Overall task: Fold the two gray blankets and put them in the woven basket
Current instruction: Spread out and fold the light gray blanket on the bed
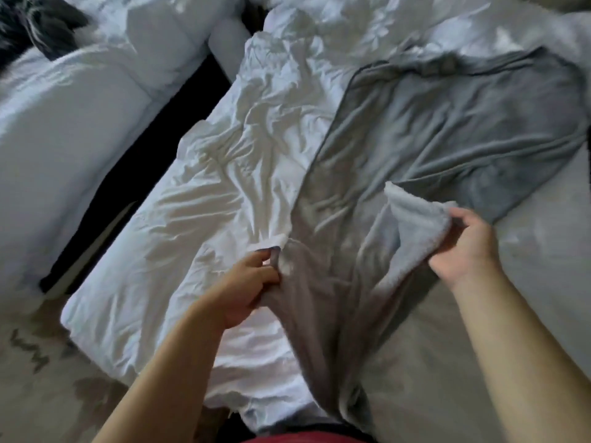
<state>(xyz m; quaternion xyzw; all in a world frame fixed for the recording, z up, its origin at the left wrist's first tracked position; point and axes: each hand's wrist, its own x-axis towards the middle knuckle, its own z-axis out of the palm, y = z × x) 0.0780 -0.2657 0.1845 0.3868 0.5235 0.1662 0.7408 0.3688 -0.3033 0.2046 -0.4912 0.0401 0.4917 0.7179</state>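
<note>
Gray fleece blanket point(431, 129) lies rumpled across the bed point(531, 282), beside the white duvet point(217, 193), its pale fuzzy underside turned up at one corner. My left grip point(251, 284) bunches its near edge; my right grip point(465, 247) pinches that upturned corner.

Bare forearms point(166, 362) are seen behind the left hand point(248, 282) and right hand point(463, 247). A red garment point(303, 438) is glimpsed below, between both hands; blurred.
</note>
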